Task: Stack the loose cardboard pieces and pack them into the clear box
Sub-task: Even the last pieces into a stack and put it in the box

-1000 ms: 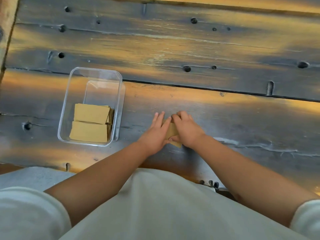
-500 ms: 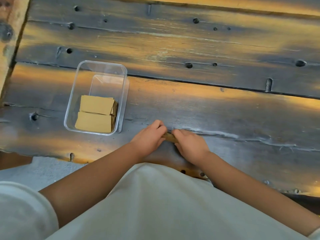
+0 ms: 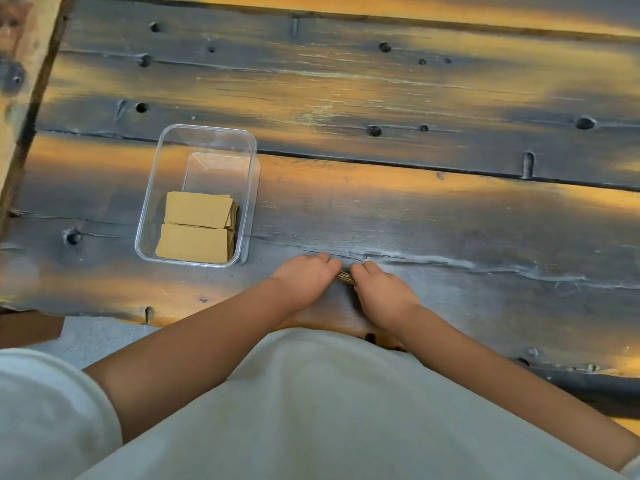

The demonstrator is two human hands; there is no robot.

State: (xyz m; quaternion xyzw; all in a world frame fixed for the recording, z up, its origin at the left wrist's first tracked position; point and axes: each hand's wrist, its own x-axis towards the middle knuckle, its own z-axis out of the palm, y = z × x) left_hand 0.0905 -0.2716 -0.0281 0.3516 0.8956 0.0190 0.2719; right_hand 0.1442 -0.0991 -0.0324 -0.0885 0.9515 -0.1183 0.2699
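A clear plastic box (image 3: 207,133) stands on the wooden table at the left. Two stacks of brown cardboard pieces (image 3: 194,223) lie side by side in its near half. A small stack of cardboard pieces (image 3: 345,276) stands on edge near the table's front edge, to the right of the box. My left hand (image 3: 303,276) grips it from the left with curled fingers. My right hand (image 3: 382,293) grips it from the right. Only a thin strip of that stack shows between the hands.
The table (image 3: 450,209) is made of dark, worn planks with holes and cracks. A wooden beam (image 3: 24,64) runs along its left side. The table's front edge is close to my body, with grey floor (image 3: 90,337) below at the left.
The stack between my hands has turned from lying flat to standing on edge. My left fingers went from straight to curled round it. Both hands drew slightly closer to the table's front edge.
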